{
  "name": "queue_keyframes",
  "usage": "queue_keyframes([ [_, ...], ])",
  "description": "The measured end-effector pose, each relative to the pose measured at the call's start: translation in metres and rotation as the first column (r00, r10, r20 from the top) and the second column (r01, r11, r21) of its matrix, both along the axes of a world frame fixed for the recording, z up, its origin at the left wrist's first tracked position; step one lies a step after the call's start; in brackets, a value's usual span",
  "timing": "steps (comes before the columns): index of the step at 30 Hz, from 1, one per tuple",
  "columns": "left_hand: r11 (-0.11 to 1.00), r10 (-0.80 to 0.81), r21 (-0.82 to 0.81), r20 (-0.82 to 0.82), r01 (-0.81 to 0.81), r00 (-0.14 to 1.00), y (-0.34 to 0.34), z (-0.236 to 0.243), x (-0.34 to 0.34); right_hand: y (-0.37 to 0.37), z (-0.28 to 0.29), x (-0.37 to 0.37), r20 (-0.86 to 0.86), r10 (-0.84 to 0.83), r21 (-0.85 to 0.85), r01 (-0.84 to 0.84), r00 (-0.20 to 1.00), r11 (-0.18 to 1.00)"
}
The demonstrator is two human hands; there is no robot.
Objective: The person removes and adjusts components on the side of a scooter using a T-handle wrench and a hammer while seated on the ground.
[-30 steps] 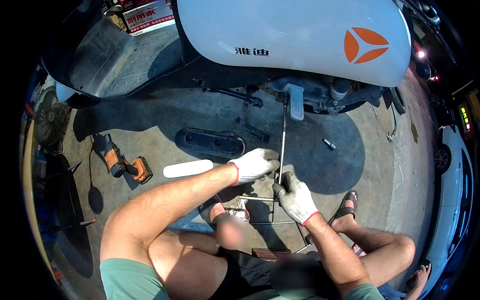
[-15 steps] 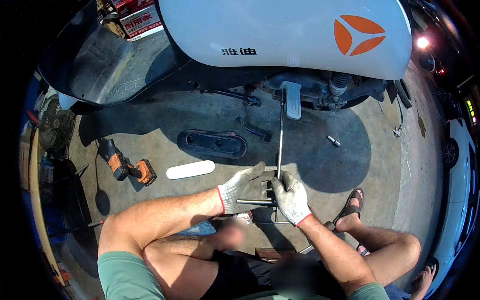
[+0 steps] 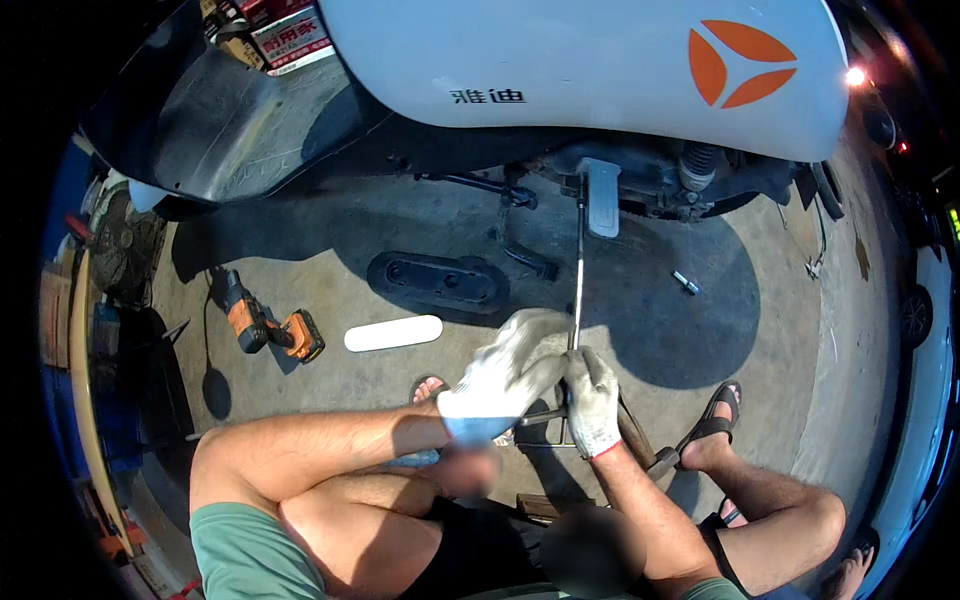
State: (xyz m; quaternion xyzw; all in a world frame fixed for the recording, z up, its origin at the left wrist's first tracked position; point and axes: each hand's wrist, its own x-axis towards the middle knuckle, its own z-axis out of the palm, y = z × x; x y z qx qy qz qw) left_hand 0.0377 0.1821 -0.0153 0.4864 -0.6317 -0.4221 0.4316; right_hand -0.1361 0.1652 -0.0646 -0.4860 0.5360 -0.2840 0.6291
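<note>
the long metal rod (image 3: 579, 270) is gripped near its lower end by the gloved right hand (image 3: 593, 400), just below the centre of the frame, with the fingers closed around it. the gloved left hand (image 3: 508, 375) is blurred and is seen just left of the rod; whether anything is pinched or touched by it cannot be told. a dark crossbar (image 3: 543, 416) is seen below the left hand, partly covered by it.

the rod is held pointing toward the upper part of the frame, where its far end is seen beside a silver pedal-shaped plate (image 3: 602, 198). above that, the top of the frame is filled by the white body panel (image 3: 600, 70) of a scooter, marked with an orange emblem.

left of the rod, a dark oval cover (image 3: 438, 283) is laid on the concrete floor (image 3: 790, 350), with a white rounded strip (image 3: 393, 333) placed below and left of it. farther left, an orange-and-black power tool (image 3: 270, 325) is laid down. right of the rod, a small metal cylinder (image 3: 685, 282) is left in shadow. at the upper left, printed boxes (image 3: 290, 40) are partly shown; at the right edge, a white car (image 3: 910, 400) is seen.
</note>
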Motion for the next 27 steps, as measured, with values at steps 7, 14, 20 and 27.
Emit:
queue_keyframes([
  [7, 0.959, -0.248, -0.149, -0.016, 0.242, 0.969, 0.015, -0.009, -0.008, 0.006, -0.02, 0.013, 0.041, -0.081, -0.432, 0.091, 0.996, 0.897],
  [14, 0.98, -0.128, -0.153, -0.02, 0.124, 0.992, 0.012, -0.055, -0.078, 0.005, -0.047, -0.004, 0.643, -0.564, 0.663, -0.007, 0.518, 0.749],
  [20, 0.873, -0.472, 0.107, 0.435, 0.477, 0.767, -0.034, 0.041, -0.1, 0.023, -0.021, -0.01, 0.613, -0.344, 0.435, 0.06, 0.711, 0.899],
  [27, 0.882, -0.362, -0.132, 0.425, 0.453, 0.829, -0.024, 0.036, -0.097, 0.024, -0.012, -0.012, 0.276, -0.112, -0.026, 0.123, 0.955, 0.992],
])
